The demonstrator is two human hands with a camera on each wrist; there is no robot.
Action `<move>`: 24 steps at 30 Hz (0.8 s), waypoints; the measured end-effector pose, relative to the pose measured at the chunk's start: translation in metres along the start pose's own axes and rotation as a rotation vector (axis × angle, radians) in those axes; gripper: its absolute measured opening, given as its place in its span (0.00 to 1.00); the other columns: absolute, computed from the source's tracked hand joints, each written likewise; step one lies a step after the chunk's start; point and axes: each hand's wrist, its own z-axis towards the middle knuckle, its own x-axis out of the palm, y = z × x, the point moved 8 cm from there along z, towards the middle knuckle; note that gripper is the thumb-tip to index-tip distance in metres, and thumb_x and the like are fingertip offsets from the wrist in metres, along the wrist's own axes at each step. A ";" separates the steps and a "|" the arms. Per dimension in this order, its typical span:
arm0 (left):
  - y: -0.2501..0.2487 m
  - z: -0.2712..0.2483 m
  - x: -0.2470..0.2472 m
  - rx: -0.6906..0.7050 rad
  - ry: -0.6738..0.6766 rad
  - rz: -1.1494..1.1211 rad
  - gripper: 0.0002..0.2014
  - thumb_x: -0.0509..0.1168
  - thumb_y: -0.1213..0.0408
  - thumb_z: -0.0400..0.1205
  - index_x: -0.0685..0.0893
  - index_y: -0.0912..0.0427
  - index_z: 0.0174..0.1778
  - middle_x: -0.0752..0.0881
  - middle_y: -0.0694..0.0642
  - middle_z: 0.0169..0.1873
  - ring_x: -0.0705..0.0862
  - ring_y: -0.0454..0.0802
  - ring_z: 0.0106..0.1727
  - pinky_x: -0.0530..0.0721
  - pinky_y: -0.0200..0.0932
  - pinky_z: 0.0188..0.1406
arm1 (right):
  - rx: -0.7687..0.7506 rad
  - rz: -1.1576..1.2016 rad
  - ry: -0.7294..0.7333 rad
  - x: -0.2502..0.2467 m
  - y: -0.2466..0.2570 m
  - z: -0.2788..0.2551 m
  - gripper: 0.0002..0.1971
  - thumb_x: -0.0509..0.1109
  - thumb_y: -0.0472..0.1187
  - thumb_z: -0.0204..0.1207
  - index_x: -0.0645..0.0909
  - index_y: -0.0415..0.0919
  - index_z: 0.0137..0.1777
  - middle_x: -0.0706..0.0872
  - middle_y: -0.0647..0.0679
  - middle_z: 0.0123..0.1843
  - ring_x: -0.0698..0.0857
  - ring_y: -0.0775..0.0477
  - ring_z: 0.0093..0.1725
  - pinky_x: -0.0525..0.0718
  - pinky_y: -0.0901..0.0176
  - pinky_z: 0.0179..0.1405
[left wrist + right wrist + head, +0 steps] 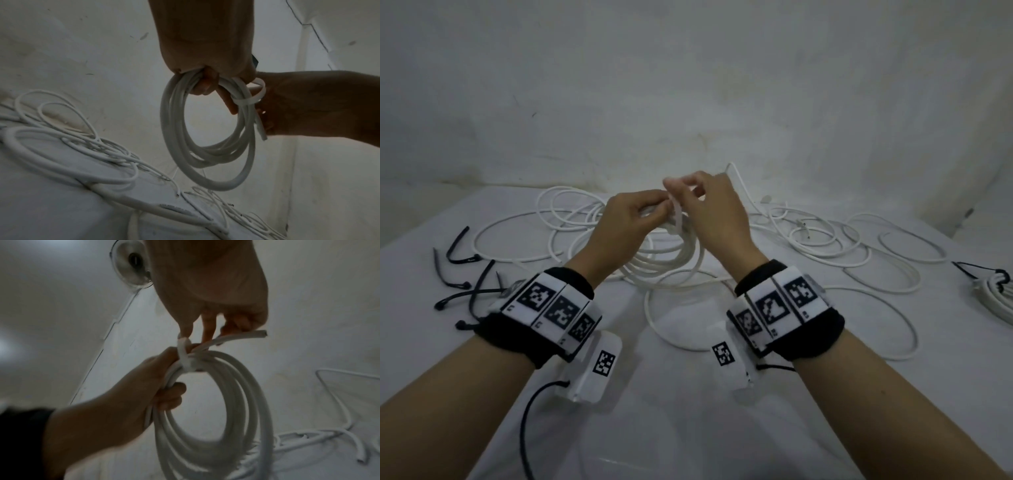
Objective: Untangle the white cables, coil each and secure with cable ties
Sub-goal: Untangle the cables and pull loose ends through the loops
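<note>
Above the middle of the table, my left hand (654, 214) grips a coiled white cable (671, 263) at its top, and the loops hang down from my fist. A white cable tie (677, 214) wraps round the bundle beside my left fingers. My right hand (683, 188) pinches the tie's upper end between thumb and forefinger. In the left wrist view the coil (205, 162) hangs from my left hand (203, 81), with the tie (252, 99) looped round it. In the right wrist view my right hand (191, 334) holds the tie (184, 356), and the cable's cut end (246, 335) sticks out under its other fingers.
Loose white cables (842, 246) sprawl in tangled loops over the white table (688, 428), behind and right of my hands. Several black cable ties (465, 274) lie at the left. A coiled cable bound with a black tie (993, 291) sits at the right edge. A wall stands close behind.
</note>
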 end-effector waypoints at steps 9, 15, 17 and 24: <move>-0.015 -0.005 0.014 0.121 0.162 0.179 0.16 0.58 0.54 0.82 0.89 0.57 0.47 0.90 0.48 0.39 0.86 0.42 0.42 0.82 0.44 0.46 | 0.163 0.389 0.048 -0.010 -0.006 0.011 0.14 0.70 0.32 0.77 0.73 0.38 0.30 0.80 0.45 0.32 0.80 0.51 0.30 0.75 0.74 0.22; -0.037 -0.011 0.015 0.214 0.119 0.224 0.18 0.49 0.52 0.83 0.80 0.47 0.33 0.82 0.44 0.23 0.78 0.40 0.26 0.67 0.27 0.29 | 0.066 0.241 -0.178 -0.018 0.000 0.023 0.15 0.70 0.34 0.76 0.71 0.42 0.30 0.79 0.46 0.29 0.83 0.41 0.31 0.83 0.50 0.34; -0.042 -0.013 0.018 0.205 0.140 0.241 0.11 0.54 0.49 0.82 0.76 0.38 0.34 0.81 0.42 0.22 0.79 0.37 0.27 0.69 0.27 0.29 | 0.073 0.255 -0.215 -0.018 0.000 0.022 0.16 0.70 0.34 0.75 0.70 0.42 0.29 0.79 0.47 0.27 0.83 0.45 0.27 0.87 0.44 0.38; -0.033 -0.010 0.019 -0.012 0.145 0.010 0.23 0.75 0.59 0.72 0.68 0.52 0.55 0.88 0.52 0.30 0.86 0.42 0.32 0.79 0.29 0.36 | 0.096 0.404 -0.136 -0.024 -0.006 0.024 0.13 0.69 0.33 0.77 0.72 0.38 0.32 0.78 0.44 0.26 0.81 0.52 0.20 0.79 0.61 0.24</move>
